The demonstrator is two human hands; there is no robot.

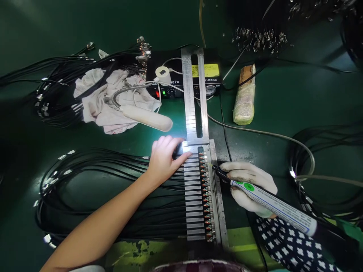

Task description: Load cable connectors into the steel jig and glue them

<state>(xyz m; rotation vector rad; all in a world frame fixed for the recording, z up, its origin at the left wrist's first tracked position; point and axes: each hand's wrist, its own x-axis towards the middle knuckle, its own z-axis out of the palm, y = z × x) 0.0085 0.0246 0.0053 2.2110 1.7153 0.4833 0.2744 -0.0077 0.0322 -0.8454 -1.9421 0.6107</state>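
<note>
Cables (167,190) lie side by side across the middle of the frame, and their small metal ends (209,198) sit in a metal holder (194,200). The row of ends is long from top to bottom of the frame, leaning a little. The right hand (252,175), in a white glove, has its fingers wrapped around a fat pen (275,207). This pen slants, with its back in the lower right and its thin tip pointing up and left at the row, near the row's top. I can't tell if the tip touches an end. The bare left hand (161,160) is just left of the row's top, with thumb and fingers around the holder's upper left part; how hard they pinch, I can't tell. Both hands are close to the row, but the pen tip is nearest. A white lamp (147,117) shines above the left hand.
</note>
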